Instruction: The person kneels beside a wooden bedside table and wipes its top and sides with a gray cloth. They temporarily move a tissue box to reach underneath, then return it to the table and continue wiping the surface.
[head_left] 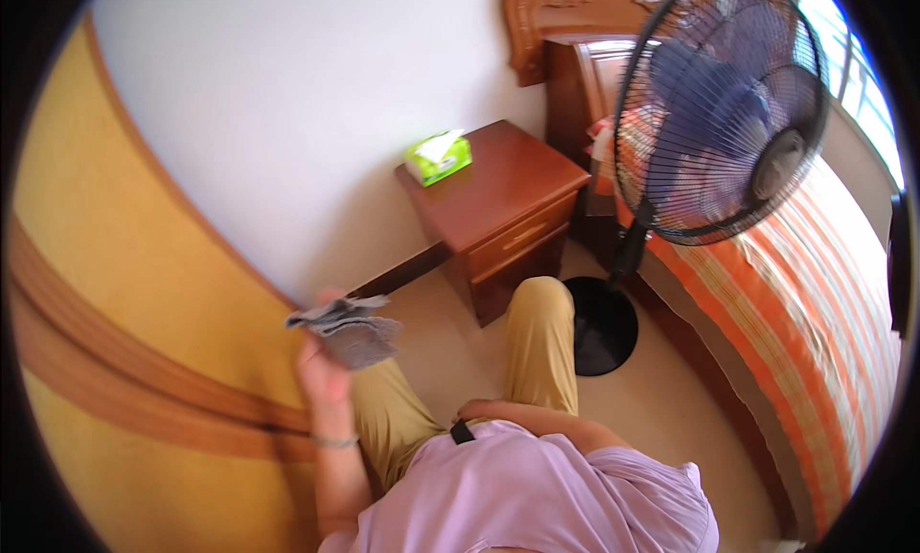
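My left hand is raised in front of the yellow wooden panel, closed around a folded grey cloth. The cloth's layered, frayed-looking edges stick out above my fingers. A thin band circles my left wrist. My right hand rests low at my lap, by the top of my tan trousers. Its fingers are too small and tucked away to read. Just below it, a short black strip lies against my light purple shirt.
A standing fan on a round black base stands to the right, beside a bed with an orange-striped cover. Ahead is a red-brown nightstand carrying a green tissue pack. A curved yellow-and-brown panel borders the left.
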The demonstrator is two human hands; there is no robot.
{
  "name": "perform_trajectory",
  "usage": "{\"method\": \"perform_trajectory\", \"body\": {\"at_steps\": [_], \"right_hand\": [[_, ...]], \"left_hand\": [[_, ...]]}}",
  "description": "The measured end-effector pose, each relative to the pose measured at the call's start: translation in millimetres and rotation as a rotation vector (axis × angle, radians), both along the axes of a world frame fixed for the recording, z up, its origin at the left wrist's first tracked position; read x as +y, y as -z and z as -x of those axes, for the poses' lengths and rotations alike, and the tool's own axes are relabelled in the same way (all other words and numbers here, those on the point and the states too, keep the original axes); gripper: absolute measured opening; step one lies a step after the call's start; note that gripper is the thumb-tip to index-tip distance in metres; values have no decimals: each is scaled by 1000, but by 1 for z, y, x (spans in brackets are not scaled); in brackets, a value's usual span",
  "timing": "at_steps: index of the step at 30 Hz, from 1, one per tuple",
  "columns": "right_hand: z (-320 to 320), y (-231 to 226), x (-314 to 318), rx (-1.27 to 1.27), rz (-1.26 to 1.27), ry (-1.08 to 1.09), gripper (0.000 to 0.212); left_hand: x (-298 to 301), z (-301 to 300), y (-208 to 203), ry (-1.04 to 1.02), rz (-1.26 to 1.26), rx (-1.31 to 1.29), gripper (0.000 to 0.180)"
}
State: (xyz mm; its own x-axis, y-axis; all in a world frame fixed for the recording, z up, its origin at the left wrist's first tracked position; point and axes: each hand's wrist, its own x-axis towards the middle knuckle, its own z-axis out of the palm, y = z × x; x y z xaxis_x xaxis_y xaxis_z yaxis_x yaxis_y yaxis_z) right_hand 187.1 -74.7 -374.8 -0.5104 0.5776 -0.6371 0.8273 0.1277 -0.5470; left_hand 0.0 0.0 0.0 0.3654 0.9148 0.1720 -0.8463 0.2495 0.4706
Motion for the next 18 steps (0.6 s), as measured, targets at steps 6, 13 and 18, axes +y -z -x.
{"method": "perform_trajectory", "body": {"at_steps": [6,13,18], "right_hand": [[-24,-113,-12,784,-431,490,24],[-82,-298,-28,1300,-540,877,70],[-92,-296,-18,841,-885,972,38]], "left_hand": [[-29,-75,53,279,209,-8,44],[-42,-105,20,139,-194,681,34],[-52,-130,14,415,125,315,21]]}}
